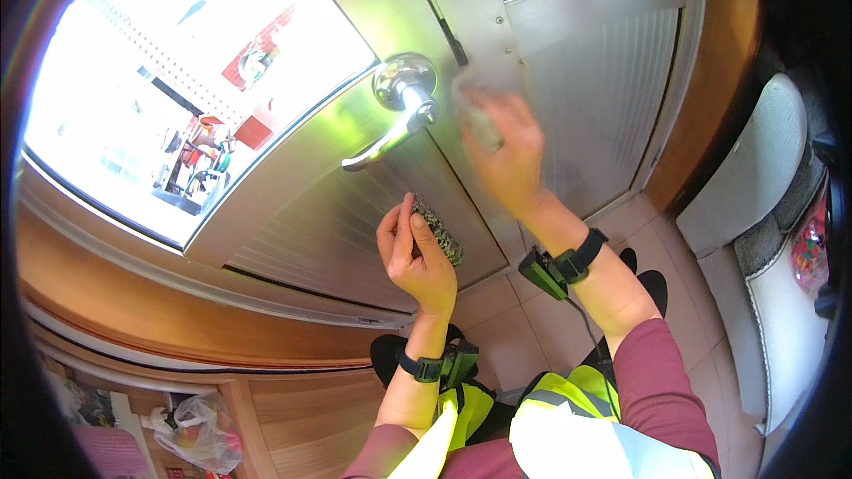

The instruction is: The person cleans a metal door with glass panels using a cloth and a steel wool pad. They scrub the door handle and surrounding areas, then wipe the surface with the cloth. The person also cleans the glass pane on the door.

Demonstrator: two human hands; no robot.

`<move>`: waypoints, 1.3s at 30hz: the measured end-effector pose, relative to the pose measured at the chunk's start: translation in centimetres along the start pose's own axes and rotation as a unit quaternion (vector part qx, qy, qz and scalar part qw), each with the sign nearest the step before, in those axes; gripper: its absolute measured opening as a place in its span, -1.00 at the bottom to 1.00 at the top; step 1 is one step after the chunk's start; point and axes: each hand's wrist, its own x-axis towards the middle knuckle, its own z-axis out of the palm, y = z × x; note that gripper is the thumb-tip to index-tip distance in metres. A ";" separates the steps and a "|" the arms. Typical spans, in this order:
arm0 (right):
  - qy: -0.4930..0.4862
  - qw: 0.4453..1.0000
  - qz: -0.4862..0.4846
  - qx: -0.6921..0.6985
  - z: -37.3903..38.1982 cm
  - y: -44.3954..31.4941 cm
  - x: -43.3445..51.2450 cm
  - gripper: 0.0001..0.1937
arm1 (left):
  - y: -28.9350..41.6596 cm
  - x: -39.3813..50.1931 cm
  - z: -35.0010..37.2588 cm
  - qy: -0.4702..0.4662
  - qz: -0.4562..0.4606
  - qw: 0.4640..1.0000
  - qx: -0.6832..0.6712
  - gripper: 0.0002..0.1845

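My left hand (423, 266) pinches an oblong, dark, green-flecked pad (436, 229), which looks fuzzy; its exact kind is unclear. It is held in front of the lower ribbed panel of a metal door (319, 219), below the chrome lever handle (383, 140). Motion blurs my right hand (509, 153). Between its fingers is a pale greyish-green thing, perhaps a cloth or sponge (486, 130), at the door frame just right of the handle. Whether it touches the metal cannot be made out.
Bright glass (200, 80) fills the door's upper left, with clutter outside. A wooden cabinet (313, 412) holding a plastic bag (200, 436) stands at lower left. On the right is a grey and white padded seat (745, 173). Tiles (499, 326) cover the floor.
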 end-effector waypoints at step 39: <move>-0.070 0.994 -0.081 -0.016 9.9 -5.8 -2.5 -0.60 | -6.6 -3.2 -6.8 0.057 -0.346 0.912 -0.215 -0.65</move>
